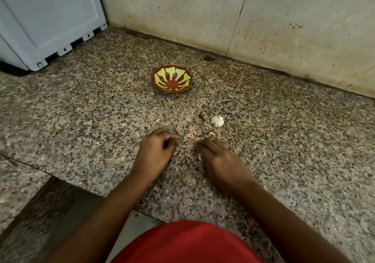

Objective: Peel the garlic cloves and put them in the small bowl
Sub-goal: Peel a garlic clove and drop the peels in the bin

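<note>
The small bowl (171, 80), red with a yellow-green leaf pattern, stands empty on the speckled granite counter (81, 110). A white garlic bulb (217, 120) lies in front of it to the right. My left hand (156, 151) rests on the counter with its fingers curled and thumb meeting forefinger; I see nothing between them. My right hand (220, 159) lies flat beside it, fingers fairly straight. A loose garlic clove with papery skin (211, 135) sits at its fingertips, and a white scrap of skin (199, 157) shows under its thumb side.
A pale grey appliance (46, 19) stands at the back left. A stained tiled wall (243, 15) runs along the back. The counter's front edge drops off at the lower left, and my red garment (186, 244) is at the bottom.
</note>
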